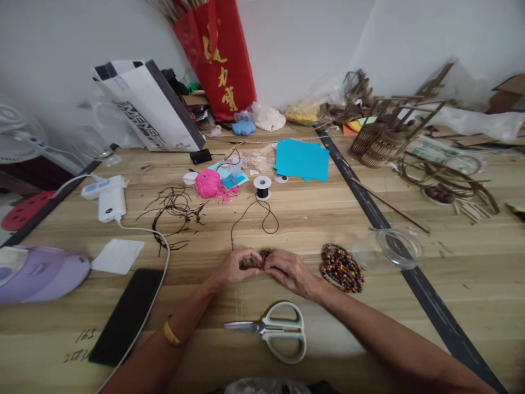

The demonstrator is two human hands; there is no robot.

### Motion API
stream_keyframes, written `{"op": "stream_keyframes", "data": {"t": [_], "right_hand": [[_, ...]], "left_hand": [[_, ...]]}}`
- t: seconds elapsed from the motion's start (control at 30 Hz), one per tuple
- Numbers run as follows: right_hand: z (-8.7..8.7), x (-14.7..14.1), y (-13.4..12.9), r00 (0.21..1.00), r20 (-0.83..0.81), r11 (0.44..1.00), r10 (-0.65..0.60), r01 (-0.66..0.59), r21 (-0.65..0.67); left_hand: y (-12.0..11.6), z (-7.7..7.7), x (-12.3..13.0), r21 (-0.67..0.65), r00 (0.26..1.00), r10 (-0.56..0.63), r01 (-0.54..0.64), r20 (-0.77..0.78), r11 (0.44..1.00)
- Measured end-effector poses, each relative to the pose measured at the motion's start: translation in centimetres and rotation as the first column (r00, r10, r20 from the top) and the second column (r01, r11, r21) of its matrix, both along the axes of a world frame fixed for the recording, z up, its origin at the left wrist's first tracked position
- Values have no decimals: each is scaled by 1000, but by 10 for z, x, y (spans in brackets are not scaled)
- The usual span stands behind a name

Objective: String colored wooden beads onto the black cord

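Note:
My left hand (241, 267) and my right hand (290, 271) meet at the middle of the table, fingertips pinched together. What lies between the fingertips is too small to make out. Just behind them shows a small bunch of dark beads (266, 253), partly hidden by the fingers. A pile of multicoloured beads (342, 268) lies to the right of my right hand. Scissors (283, 331) with pale handles lie below my hands, blades pointing left. Beyond my hands stands a spool of black cord (262, 189), its loose cord (278, 223) curling on the wood.
Pink yarn (208, 183), black cord scraps (176, 205) and blue sheets (302, 160) lie farther back. A black phone (127, 314) and white cable (167, 257) are at left. A clear round lid (398, 247) is at right, with woven baskets (379, 143) behind.

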State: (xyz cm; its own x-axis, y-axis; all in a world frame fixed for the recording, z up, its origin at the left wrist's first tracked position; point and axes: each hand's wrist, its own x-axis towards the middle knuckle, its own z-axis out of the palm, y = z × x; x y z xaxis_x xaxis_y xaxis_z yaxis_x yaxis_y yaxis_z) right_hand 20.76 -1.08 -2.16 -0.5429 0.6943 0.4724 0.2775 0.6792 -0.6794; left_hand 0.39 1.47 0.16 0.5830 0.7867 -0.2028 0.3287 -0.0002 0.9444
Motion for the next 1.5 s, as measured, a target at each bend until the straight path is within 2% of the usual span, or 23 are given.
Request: {"op": "stream_keyframes", "data": {"t": [0.23,0.43,0.67,0.83,1.03,1.5], "right_hand": [[5,2,-1,1000,-1,1000,-17,17,21],[8,1,-1,1000,-4,1000,-13,13,19],[5,0,-1,1000,-7,1000,0,1,29],[3,-1,-2,994,32,993,-104,102,65],[-3,1,-2,948,227,965,-223,181,191],[-1,4,-3,901,325,942,-288,206,264]], "left_hand": [[6,-2,-7,112,998,-35,29,60,993],[4,-3,-5,90,999,-11,15,-38,996],[2,-3,-2,81,999,-52,53,-6,995],[3,-6,-2,87,1000,-7,7,-1,996],[4,-15,-4,30,998,65,-65,26,997],[5,-16,-4,47,997,72,-73,21,996]]}}
